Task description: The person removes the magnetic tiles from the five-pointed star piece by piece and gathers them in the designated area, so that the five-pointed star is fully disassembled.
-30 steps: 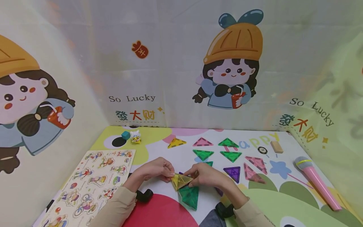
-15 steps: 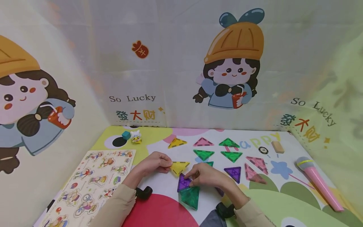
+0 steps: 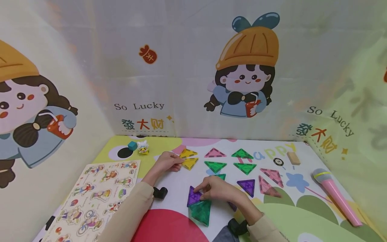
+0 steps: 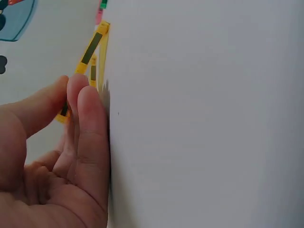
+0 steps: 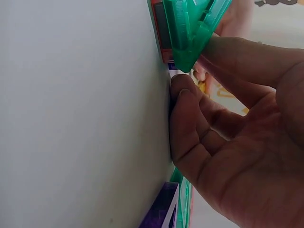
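Now the left hand pinches a yellow triangle tile at its left corner. This tile lies flat on the mat with its tip pointing toward the person and its long edge running left to right, just beside a second yellow tile whose tip points away. The right hand rests with curled fingers on a purple triangle tile; I cannot tell if it really grips the tile. The purple tile's tip points away from the person, and its lower edge touches a green triangle tile pointing toward the person. A puzzle board with figure pieces in its slots lies at the left.
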Motion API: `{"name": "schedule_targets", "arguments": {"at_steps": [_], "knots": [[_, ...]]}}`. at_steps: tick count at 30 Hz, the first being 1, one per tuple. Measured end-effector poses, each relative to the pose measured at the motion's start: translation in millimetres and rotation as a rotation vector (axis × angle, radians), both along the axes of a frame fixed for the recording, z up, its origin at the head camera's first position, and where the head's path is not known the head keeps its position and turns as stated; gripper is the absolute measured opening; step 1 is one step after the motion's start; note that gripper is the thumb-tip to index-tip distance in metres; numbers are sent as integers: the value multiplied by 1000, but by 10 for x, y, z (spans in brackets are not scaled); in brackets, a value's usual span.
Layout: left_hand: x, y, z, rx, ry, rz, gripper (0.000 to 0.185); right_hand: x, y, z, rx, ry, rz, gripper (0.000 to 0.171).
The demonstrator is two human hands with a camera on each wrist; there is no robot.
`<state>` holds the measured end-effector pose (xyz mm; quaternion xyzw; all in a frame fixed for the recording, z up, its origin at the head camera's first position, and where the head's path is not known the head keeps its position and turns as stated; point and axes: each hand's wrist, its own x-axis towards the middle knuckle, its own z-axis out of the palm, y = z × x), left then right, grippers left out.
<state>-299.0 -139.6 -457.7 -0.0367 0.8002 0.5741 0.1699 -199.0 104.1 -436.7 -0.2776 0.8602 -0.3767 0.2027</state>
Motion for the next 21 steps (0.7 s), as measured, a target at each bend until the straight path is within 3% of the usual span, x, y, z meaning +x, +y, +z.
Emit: {"name": "schedule_targets", "arguments": {"at_steps": [6,12,17,21], "knots": [[49,-1,58,-109,35,-7,28,3,-39,-22,11,3,-3,26],[231,3,115,-258,84,-43,28,18,-56,-14,10,-16,-12,25],[451,5,117,-349,177,-171,22,23,-42,10,15,-18,-16,25],[605,73,152,-414,255,-360,26,23,-12,13,23,-11,-30,25]]}}
